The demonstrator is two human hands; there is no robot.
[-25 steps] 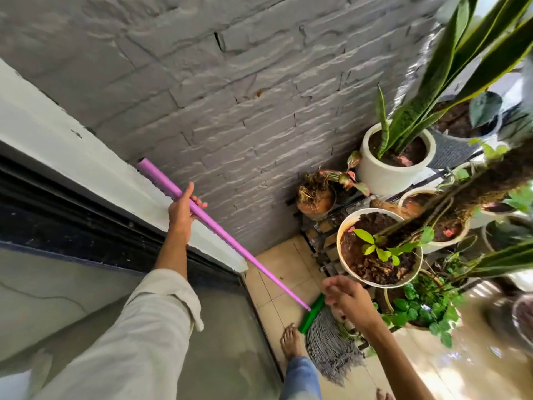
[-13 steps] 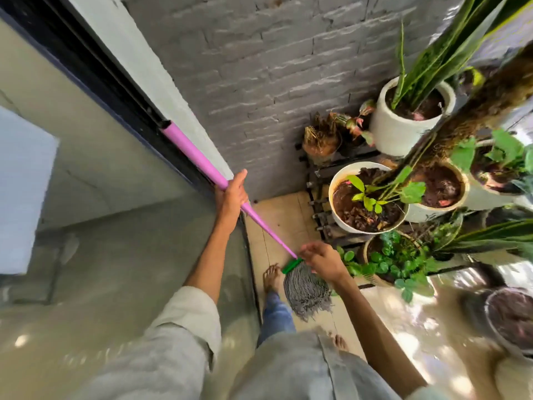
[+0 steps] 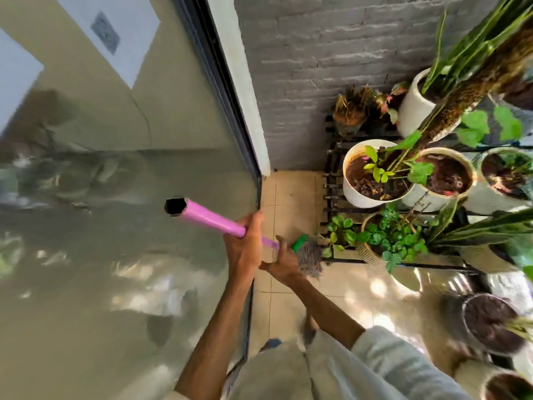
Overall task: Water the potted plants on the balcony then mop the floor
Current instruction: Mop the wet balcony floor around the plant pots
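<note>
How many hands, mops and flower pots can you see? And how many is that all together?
Hands: 2
Mop: 1
Pots: 9 that I can tell apart; the leaves may hide more
Total: 12

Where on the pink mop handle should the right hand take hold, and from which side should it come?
On the bare stretch of the pink mop handle just above the green collar, probably. The left hand already wraps the upper part, and the handle slopes down toward the grey mop head. The right hand lies below that stretch, so closing upward from the underside seems easiest.
</note>
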